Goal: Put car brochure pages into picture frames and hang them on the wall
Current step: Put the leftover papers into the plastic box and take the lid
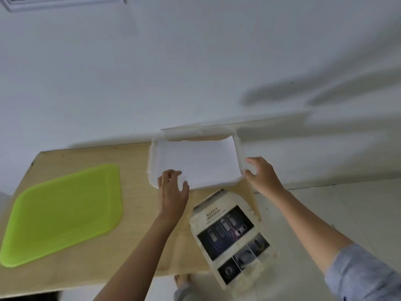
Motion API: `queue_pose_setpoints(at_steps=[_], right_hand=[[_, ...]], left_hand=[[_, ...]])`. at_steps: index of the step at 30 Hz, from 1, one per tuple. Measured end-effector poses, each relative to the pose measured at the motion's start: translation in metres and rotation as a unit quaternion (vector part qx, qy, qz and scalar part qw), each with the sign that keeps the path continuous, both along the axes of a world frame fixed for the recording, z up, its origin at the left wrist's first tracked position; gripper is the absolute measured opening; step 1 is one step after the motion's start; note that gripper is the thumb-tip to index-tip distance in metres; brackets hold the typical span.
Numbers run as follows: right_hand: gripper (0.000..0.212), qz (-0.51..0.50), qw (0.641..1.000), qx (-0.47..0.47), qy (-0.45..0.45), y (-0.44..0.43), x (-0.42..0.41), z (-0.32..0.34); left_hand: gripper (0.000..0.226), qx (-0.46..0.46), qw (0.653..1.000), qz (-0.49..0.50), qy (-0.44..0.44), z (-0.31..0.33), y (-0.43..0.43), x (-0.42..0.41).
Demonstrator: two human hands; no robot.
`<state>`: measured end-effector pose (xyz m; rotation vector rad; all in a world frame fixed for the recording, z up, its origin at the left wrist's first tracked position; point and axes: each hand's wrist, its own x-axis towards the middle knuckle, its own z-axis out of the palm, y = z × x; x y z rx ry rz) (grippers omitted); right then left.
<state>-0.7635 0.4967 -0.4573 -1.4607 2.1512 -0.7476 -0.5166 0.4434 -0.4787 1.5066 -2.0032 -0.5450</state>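
A white picture frame (152,161) with a white sheet (195,161) inside it lies at the table's far right, against the wall. My left hand (171,187) grips the frame's near left corner, fingers over the sheet. My right hand (260,174) grips the frame's right edge. A framed car brochure page (232,233) headed "SAFETY", with dark car photos, lies just in front, hanging partly over the table's right edge.
A lime green tray (63,211) lies on the left half of the wooden table (134,213). The white wall (195,72) rises right behind the table. Pale floor tiles (347,209) show to the right, and a bare foot (181,281) below the table edge.
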Motion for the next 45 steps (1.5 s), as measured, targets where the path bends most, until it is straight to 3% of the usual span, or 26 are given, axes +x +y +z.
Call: queue_pose_setpoints(at_steps=[3, 8, 11, 14, 21, 31, 36, 38, 45], right_hand=[[0.039, -0.035, 0.999, -0.013, -0.022, 0.053, -0.004, -0.018], [0.05, -0.036, 0.991, 0.115, -0.057, 0.122, 0.004, -0.062], [0.056, -0.049, 0.982, 0.159, -0.09, 0.146, 0.01, -0.077], [0.046, -0.05, 0.984, 0.135, -0.109, 0.16, 0.018, -0.081], [0.034, -0.066, 0.988, 0.046, -0.135, 0.175, 0.018, -0.072], [0.036, -0.03, 0.975, -0.008, -0.22, 0.18, 0.009, -0.056], [0.036, -0.024, 0.973, -0.041, -0.227, 0.175, 0.004, -0.045], [0.035, -0.024, 0.974, -0.056, -0.219, 0.171, 0.003, -0.04], [0.03, -0.046, 0.975, -0.132, -0.175, 0.117, -0.001, -0.001]], left_hand=[[0.045, 0.056, 0.998, -0.004, -0.036, -0.024, 0.051, 0.001], [0.071, 0.211, 0.969, -0.046, -0.119, -0.06, 0.104, 0.001], [0.075, 0.231, 0.959, -0.053, -0.157, -0.067, 0.128, -0.004], [0.074, 0.223, 0.96, -0.043, -0.162, -0.065, 0.144, -0.008], [0.07, 0.217, 0.975, 0.011, -0.054, -0.057, 0.14, -0.016], [0.083, 0.207, 0.976, -0.011, -0.074, -0.064, 0.121, -0.014], [0.08, 0.25, 0.965, 0.001, 0.081, -0.053, 0.116, -0.011], [0.075, 0.254, 0.962, -0.001, 0.104, -0.043, 0.116, -0.009], [0.058, 0.17, 0.96, 0.008, 0.224, -0.008, 0.089, -0.002]])
